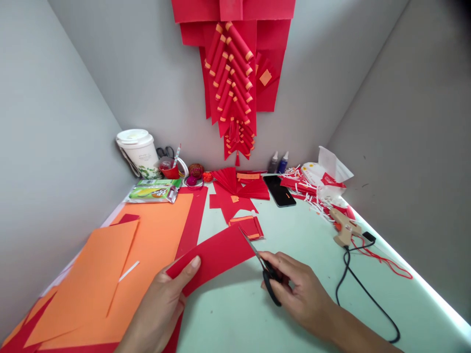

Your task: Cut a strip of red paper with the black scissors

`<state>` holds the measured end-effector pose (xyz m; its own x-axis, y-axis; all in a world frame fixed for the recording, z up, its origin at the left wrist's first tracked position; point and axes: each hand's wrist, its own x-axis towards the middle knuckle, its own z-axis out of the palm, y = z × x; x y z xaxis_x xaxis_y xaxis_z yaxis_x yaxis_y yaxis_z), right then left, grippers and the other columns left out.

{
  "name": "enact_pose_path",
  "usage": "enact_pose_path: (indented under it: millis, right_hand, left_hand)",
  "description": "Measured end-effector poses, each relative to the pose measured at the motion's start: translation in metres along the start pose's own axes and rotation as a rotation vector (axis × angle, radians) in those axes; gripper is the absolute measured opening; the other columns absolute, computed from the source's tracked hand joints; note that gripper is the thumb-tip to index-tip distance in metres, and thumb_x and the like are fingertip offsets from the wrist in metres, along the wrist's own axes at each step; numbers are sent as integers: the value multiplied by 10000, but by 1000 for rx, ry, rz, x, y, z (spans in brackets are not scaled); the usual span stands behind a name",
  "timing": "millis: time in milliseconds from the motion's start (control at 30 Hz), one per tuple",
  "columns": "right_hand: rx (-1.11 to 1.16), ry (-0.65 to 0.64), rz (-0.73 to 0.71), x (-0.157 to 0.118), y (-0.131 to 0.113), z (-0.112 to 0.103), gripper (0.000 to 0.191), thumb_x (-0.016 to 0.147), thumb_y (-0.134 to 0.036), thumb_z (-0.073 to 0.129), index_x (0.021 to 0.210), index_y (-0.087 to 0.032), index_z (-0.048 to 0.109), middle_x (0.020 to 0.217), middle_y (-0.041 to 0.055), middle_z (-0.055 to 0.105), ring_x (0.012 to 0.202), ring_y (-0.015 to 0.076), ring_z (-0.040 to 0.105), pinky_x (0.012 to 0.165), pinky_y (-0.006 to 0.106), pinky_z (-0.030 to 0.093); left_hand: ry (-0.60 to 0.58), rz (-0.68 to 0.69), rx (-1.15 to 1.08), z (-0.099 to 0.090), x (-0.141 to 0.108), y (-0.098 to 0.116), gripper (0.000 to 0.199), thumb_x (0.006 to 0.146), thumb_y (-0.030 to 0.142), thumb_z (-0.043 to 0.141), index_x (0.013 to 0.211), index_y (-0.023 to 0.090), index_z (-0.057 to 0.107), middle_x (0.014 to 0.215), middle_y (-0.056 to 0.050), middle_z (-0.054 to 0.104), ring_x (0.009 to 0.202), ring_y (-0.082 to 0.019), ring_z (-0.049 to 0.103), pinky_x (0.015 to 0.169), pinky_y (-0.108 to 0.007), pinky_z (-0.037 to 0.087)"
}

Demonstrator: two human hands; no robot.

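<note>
The red paper strip (217, 255) looks light, bendable and easily creased, best pinched flat near one end. The left hand's (164, 296) grip pinches it so; the right hand's (301, 289) holds black-handled scissors (270, 287).

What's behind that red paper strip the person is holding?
Past the red strip lies a small red piece with orange edges, partly covered, on the pale green table. Whatever else the strip and left hand cover can't be seen.

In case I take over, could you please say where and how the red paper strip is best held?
Probably pinch the strip by its left end, from the left, thumb on top: it's thin, with scissors at its right end.
</note>
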<state>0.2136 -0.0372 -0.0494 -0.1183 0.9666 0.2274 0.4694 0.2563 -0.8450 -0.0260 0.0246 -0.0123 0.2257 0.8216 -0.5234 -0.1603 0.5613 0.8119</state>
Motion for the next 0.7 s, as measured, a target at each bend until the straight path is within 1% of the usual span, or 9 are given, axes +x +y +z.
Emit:
enact_pose_path:
  millis: [67,133,233,367,467,700]
  right_hand:
    - [3,9,1,0,0,0,494,798,-65,462,1246,-270,490,833,6,545,687,122,548,605,209,442]
    - [17,16,-8,1,0,1,486,798,-68,459,1246,-254,493,850,12,554,694,120,561,604,205,444]
    - [19,20,-26,1,0,1,478,795,-65,454,1242,-227,502,845,18,562,706,121,574,616,203,446]
    - [6,21,-36,0,4,1,488,805,-69,451,1259,-244,489,841,14,555,703,119,572,633,204,450]
    - [18,14,-38,0,6,1,481,821,-82,452,1271,-248,479,861,18,555,717,118,579,656,206,456]
    - [61,-1,-25,2,5,2,463,817,-79,442,1264,-185,502,843,37,547,702,118,585,656,202,475]
  left_hand:
    - [3,-18,28,-1,0,0,377,680,385,713,970,143,705,826,-101,751,765,-309,694,659,-369,556]
    - [-27,-25,8,-1,0,1,367,706,387,693,985,148,697,860,-96,748,781,-300,692,652,-361,556]
    - [-67,-34,-37,2,0,3,395,714,361,694,1058,166,669,960,-95,733,884,-298,676,710,-353,557]
    - [-56,-56,-57,3,0,3,439,720,365,690,1111,172,644,1026,-99,716,962,-310,652,748,-366,558]
    - [-61,-61,-99,2,0,2,457,735,345,680,1156,177,616,1066,-103,701,996,-311,638,767,-378,556]
    - [-66,-63,-102,5,1,5,471,735,302,684,1184,191,595,1087,-89,695,1026,-315,625,786,-387,553]
